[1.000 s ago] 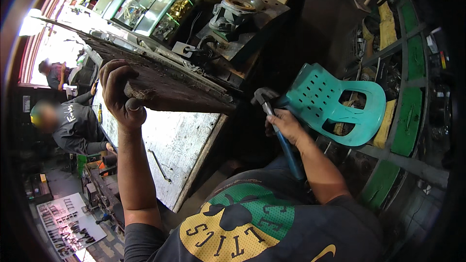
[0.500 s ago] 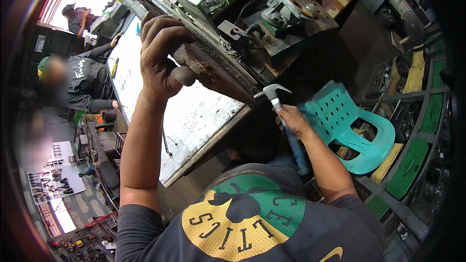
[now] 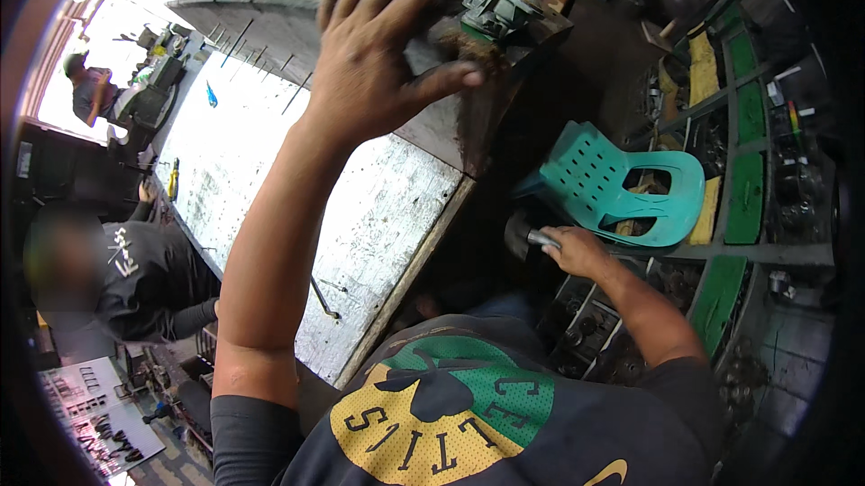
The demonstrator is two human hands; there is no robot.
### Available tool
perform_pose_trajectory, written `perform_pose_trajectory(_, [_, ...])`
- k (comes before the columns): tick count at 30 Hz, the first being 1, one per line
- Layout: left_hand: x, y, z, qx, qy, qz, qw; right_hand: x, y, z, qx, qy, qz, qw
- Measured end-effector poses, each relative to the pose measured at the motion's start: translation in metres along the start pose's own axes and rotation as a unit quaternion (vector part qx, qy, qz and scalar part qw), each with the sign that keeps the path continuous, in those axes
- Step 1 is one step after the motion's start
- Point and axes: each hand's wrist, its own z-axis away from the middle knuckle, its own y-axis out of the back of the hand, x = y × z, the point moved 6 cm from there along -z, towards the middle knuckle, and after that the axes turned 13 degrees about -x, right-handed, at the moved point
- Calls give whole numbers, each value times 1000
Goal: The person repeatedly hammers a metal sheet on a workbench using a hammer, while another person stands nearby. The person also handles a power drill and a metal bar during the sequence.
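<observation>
A wide wooden panel (image 3: 431, 136) stands tilted on edge on the white-topped workbench (image 3: 378, 207). Thin dark metal rods (image 3: 295, 97) stick out from its face. My left hand (image 3: 374, 58) is at the panel's upper edge, fingers curled over it and thumb stretched to the right. The panel's far side is hidden. Down at the right, my right hand (image 3: 577, 252) is closed around a claw hammer (image 3: 543, 238), near its silver neck. The hammer's head is dark and blurred, and most of its handle is out of sight.
A turquoise plastic chair (image 3: 671, 216) stands right of the bench, before green-fronted shelving (image 3: 746, 198). On the bench lie a metal rod (image 3: 324, 299) and a yellow-handled tool (image 3: 173, 178). A co-worker (image 3: 153, 270) is at its left side; another person (image 3: 90, 90) is farther off.
The panel has tilted up, showing its face and the rods. My left hand has moved right with its edge. My right hand has lowered the hammer and swung it rightward.
</observation>
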Motion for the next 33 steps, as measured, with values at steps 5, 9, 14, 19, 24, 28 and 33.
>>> perform_pose_trajectory(5, [4,3,2,24,12,-15,1000,-84,22,-13,-206,130,379,893])
perform_pose_trajectory(9, [5,8,3,1,39,-3,999,-147,56,-55,-98,135,410,897])
perform_pose_trajectory(14, [5,7,5,-15,61,7,998,-153,63,-74,-251,111,450,850])
perform_pose_trajectory(19, [3,15,9,26,41,71,996,-152,68,-77,-271,72,503,818])
perform_pose_trajectory(24, [6,16,9,10,44,81,996,-152,76,-72,-196,29,420,886])
perform_pose_trajectory(28, [7,14,9,18,50,86,995,-134,69,-57,-227,58,387,892])
perform_pose_trajectory(33, [9,15,12,26,49,98,994,-120,57,-34,-188,135,180,956])
